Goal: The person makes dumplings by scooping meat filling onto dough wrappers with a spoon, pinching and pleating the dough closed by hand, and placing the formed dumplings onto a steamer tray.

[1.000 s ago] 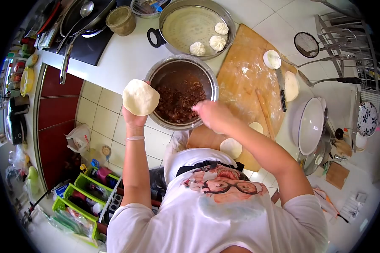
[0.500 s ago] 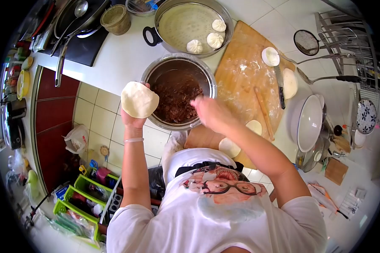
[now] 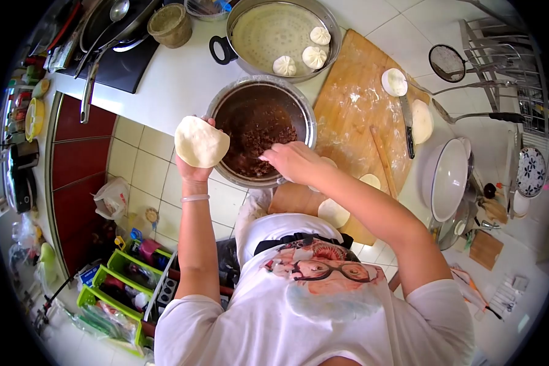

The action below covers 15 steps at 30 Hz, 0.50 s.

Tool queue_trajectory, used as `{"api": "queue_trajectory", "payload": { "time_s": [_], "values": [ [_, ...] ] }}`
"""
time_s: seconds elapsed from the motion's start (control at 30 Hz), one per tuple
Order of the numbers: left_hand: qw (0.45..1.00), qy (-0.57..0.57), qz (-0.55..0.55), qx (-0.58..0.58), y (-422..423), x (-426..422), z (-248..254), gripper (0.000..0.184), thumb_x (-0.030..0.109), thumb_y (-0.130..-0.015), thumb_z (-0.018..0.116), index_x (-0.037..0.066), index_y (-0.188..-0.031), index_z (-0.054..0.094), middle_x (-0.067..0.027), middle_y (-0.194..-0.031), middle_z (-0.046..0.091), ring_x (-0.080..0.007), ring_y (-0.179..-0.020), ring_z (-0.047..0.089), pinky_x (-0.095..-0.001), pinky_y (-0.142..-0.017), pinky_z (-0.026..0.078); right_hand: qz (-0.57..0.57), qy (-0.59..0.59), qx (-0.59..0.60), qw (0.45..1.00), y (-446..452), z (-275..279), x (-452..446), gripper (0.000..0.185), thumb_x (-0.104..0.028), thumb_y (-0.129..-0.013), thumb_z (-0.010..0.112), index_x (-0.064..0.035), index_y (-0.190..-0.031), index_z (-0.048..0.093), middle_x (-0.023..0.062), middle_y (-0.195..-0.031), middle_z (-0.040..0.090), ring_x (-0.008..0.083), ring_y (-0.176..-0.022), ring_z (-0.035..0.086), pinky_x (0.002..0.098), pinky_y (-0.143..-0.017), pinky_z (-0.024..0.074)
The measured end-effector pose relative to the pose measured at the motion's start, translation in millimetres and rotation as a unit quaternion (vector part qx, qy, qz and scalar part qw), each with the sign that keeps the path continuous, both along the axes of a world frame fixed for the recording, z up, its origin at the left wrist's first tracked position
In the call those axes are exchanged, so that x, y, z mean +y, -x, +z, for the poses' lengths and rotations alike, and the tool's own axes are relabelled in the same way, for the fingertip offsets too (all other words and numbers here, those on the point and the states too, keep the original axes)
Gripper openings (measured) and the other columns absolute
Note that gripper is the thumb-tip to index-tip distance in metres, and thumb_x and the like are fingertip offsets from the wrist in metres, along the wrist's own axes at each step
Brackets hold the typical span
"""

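Observation:
On my left hand (image 3: pixel 193 172) lies a flat round dough wrapper (image 3: pixel 201 142), its near edge slightly curled; my fingers support it from behind beside the pot. A metal pot (image 3: pixel 308 125) holds dark brown minced filling (image 3: pixel 259 137). My right hand (image 3: pixel 290 161) is inside the pot's rim at the near right, fingers pinched together low over the filling. A small pale tip shows at those fingers, too small to name. Other dough rounds (image 3: pixel 333 213) lie on the wooden board near my body, partly behind my right forearm.
A steamer pan (image 3: pixel 259 36) with three pleated buns (image 3: pixel 314 57) stands behind the pot. The floured board (image 3: pixel 354 116) bears a rolling pin (image 3: pixel 382 160), a knife (image 3: pixel 407 122) and a piece of dough (image 3: pixel 422 121). A white basin (image 3: pixel 448 180) is at the right.
My right hand has moved left and slightly nearer within the pot, and the filling under it is shifted. The left hand still holds the wrapper, its edge now more curled.

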<state>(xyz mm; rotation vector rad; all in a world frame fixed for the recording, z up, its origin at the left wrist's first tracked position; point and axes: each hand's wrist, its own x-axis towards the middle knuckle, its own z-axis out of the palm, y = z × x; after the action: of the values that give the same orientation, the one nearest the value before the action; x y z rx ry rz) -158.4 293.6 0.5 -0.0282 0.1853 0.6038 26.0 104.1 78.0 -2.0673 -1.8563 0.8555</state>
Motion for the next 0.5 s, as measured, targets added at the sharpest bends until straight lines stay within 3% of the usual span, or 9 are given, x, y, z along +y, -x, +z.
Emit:
{"api": "queue_trajectory", "payload": {
  "time_s": [0.07,0.13,0.17,0.27,0.33,0.4,0.5],
  "values": [
    [1.000,-0.009,-0.002,-0.010,-1,1,1,0.045,0.035,-0.101,0.037,0.006,-0.134,0.049,-0.0191,-0.130,0.056,-0.0370,-0.124,0.052,-0.0569,-0.108,0.038,0.018,0.009,0.002,1.000,-10,9,-13,0.021,-0.017,-0.093,0.052,-0.0038,-0.101,0.066,0.0184,-0.088,0.066,0.0368,-0.081,0.066,0.0471,-0.071,0.0530],
    [1.000,-0.018,-0.009,-0.021,0,-1,-1,0.045,0.035,-0.101,0.037,0.006,-0.135,0.049,-0.0194,-0.131,0.056,-0.0371,-0.124,0.052,-0.0570,-0.108,0.037,-0.076,-0.032,-0.020,0.996,-24,4,-18,0.022,-0.020,-0.095,0.052,-0.0029,-0.100,0.066,0.0188,-0.091,0.066,0.0373,-0.080,0.066,0.0469,-0.071,0.0532],
    [1.000,-0.019,-0.006,-0.015,1,-1,-3,0.046,0.035,-0.101,0.037,0.006,-0.135,0.048,-0.0195,-0.132,0.055,-0.0373,-0.125,0.051,-0.0571,-0.108,0.037,-0.128,0.011,-0.020,0.992,-32,-1,-12,0.023,-0.018,-0.096,0.049,-0.0025,-0.101,0.066,0.0184,-0.092,0.067,0.0372,-0.083,0.066,0.0466,-0.072,0.0536],
    [0.999,-0.026,-0.013,-0.016,2,0,-3,0.047,0.036,-0.101,0.038,0.006,-0.136,0.048,-0.0192,-0.133,0.054,-0.0374,-0.127,0.050,-0.0572,-0.109,0.036,-0.166,0.021,-0.049,0.985,-33,-25,5,0.023,-0.018,-0.096,0.049,-0.0025,-0.099,0.066,0.0189,-0.094,0.067,0.0371,-0.086,0.066,0.0466,-0.074,0.0537],
    [0.999,-0.031,-0.013,-0.023,-1,0,-3,0.047,0.036,-0.101,0.038,0.006,-0.136,0.048,-0.0190,-0.134,0.054,-0.0374,-0.128,0.049,-0.0571,-0.109,0.036,-0.107,-0.031,-0.026,0.993,-21,-31,7,0.021,-0.016,-0.095,0.052,-0.0015,-0.094,0.067,0.0210,-0.096,0.067,0.0379,-0.087,0.066,0.0467,-0.076,0.0534],
    [1.000,-0.007,-0.010,0.000,2,0,-3,0.047,0.035,-0.101,0.038,0.006,-0.136,0.048,-0.0186,-0.134,0.054,-0.0373,-0.128,0.048,-0.0566,-0.109,0.037,-0.081,0.043,0.006,0.996,-6,-21,-1,0.021,-0.015,-0.094,0.052,-0.0005,-0.094,0.067,0.0212,-0.094,0.068,0.0377,-0.087,0.066,0.0468,-0.077,0.0532],
    [1.000,-0.026,-0.013,0.003,1,0,-2,0.046,0.035,-0.101,0.039,0.005,-0.135,0.049,-0.0186,-0.133,0.055,-0.0372,-0.128,0.049,-0.0560,-0.108,0.038,-0.060,0.049,0.006,0.997,4,-1,-26,0.026,-0.018,-0.097,0.050,0.0014,-0.091,0.066,0.0219,-0.091,0.067,0.0387,-0.086,0.066,0.0477,-0.077,0.0530]
  ]
}}
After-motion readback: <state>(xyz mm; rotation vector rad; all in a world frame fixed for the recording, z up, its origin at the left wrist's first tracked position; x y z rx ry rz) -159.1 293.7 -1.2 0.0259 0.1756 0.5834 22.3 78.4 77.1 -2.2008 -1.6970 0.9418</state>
